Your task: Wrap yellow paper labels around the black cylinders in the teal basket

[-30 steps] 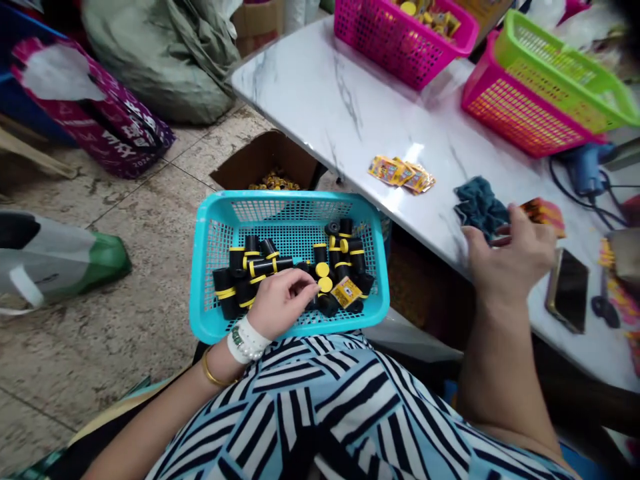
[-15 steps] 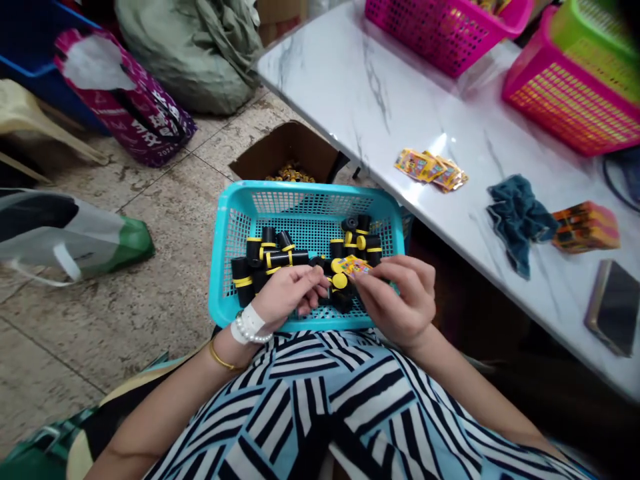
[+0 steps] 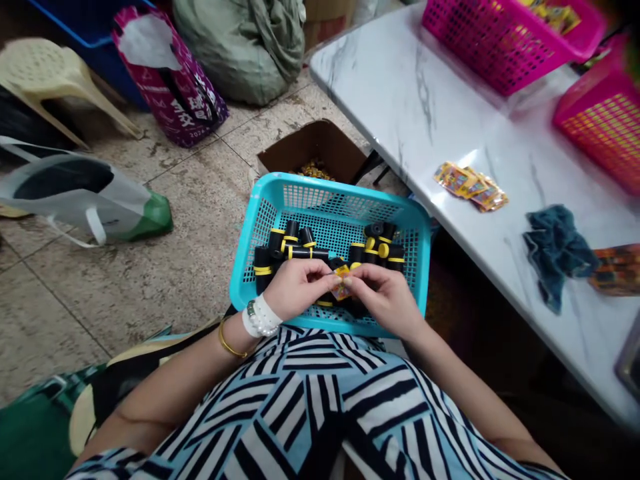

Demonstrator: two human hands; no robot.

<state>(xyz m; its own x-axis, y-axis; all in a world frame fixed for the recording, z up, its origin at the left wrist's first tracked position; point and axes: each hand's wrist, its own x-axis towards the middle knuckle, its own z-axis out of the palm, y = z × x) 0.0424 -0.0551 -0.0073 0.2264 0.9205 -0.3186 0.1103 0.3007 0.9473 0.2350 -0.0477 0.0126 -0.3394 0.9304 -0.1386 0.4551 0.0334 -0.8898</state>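
Between my two hands is a small yellow-orange printed packet (image 3: 342, 283), pinched at both sides over the basket. My left hand (image 3: 299, 288), with a white band and beads at the wrist, is closed on its left edge. On the right edge, thumb and fingers of my right hand (image 3: 387, 297) are closed too. Below lies a turquoise plastic basket (image 3: 240, 267) on my lap. It holds several short black cylinders with yellow rims (image 3: 306, 253), grouped at left and right; those under my hands are partly hidden.
On the marble-patterned table (image 3: 380, 87) at right lie a row of similar packets (image 3: 471, 187), a dark blue scrunched cloth (image 3: 560, 250) and pink baskets (image 3: 510, 50). A cardboard box (image 3: 320, 143) stands beyond my basket. Bags (image 3: 170, 83) and a stool (image 3: 45, 73) are at left.
My left hand has come over to the packet that my right hand held, and both now grip it. My right hand has turned inward. The view has shifted left.
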